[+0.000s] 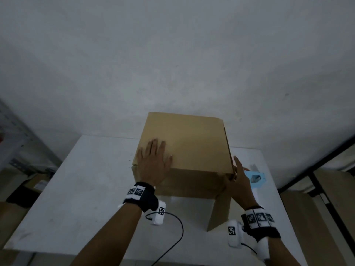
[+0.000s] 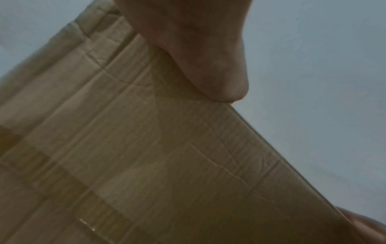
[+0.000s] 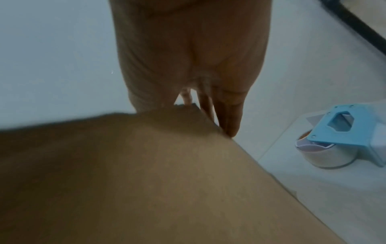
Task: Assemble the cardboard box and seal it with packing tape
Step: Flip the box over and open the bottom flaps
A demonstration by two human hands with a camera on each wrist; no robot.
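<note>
the cardboard box [image 1: 182, 146] stands mid-table, top panel down, one flap [image 1: 219, 210] hanging loose at our near right. our left hand [image 1: 153, 164] presses flat, fingers spread, on the top; our right hand [image 1: 240, 181], fingers straight, rests against the right side. we judge we're mid-fold; next comes closing that flap, then reaching for the tape dispenser [image 3: 342, 140], just right. the table [image 1: 76, 189] leaves room left, and its right edge is near.

One cardboard box [image 1: 184, 146] stands on one white worktop [image 1: 80, 189]. One blue tape dispenser [image 1: 256, 179] with one roll of packing tape [image 3: 319, 156] lies beside it. Two hands are in view: the left hand [image 1: 153, 166] and the right hand [image 1: 240, 181], with two wrist cameras.
</note>
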